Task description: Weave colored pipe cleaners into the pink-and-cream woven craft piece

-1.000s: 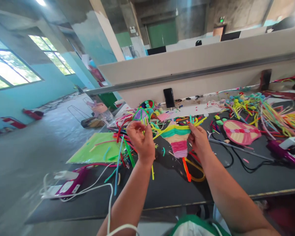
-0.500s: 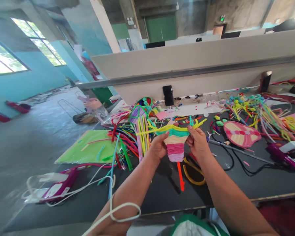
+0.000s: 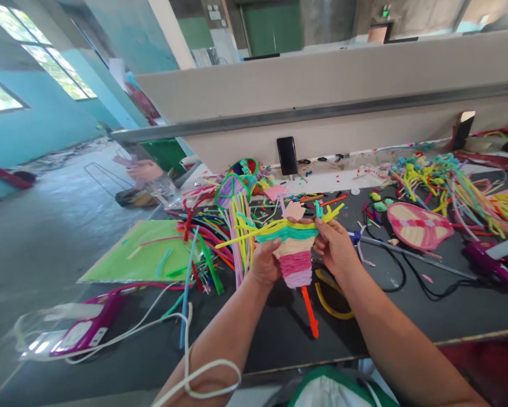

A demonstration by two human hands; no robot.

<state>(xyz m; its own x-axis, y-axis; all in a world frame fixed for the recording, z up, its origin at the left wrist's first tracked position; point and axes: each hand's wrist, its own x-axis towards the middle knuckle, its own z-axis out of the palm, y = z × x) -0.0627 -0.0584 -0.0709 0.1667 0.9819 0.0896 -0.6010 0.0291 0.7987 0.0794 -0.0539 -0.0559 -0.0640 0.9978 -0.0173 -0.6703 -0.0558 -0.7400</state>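
Observation:
A striped piece of pipe cleaners [image 3: 295, 262], yellow, teal, cream, magenta and lilac, hangs between my two hands above the dark table. My left hand [image 3: 267, 263] is closed on its left edge, thumb across the front. At the upper right corner, my right hand [image 3: 332, 240] pinches it beside the yellow and teal ends. A loose yellow strand sticks out to the left. From the bottom of the piece an orange-red stem [image 3: 309, 314] points down. Just right of the stem lies a yellow curved strip [image 3: 332, 305].
Left are a green sheet [image 3: 130, 251], pipe cleaner bundles and a purple device [image 3: 88, 328] with a white cord. A phone [image 3: 287, 156] leans on the partition. Right lie a pink oval piece [image 3: 419, 226], a pipe cleaner pile and another purple device [image 3: 491, 263].
Both hands and the striped piece appear slightly further left. My left hand sits lower on the piece, and its left strand now slants down. The camera view has shifted slightly.

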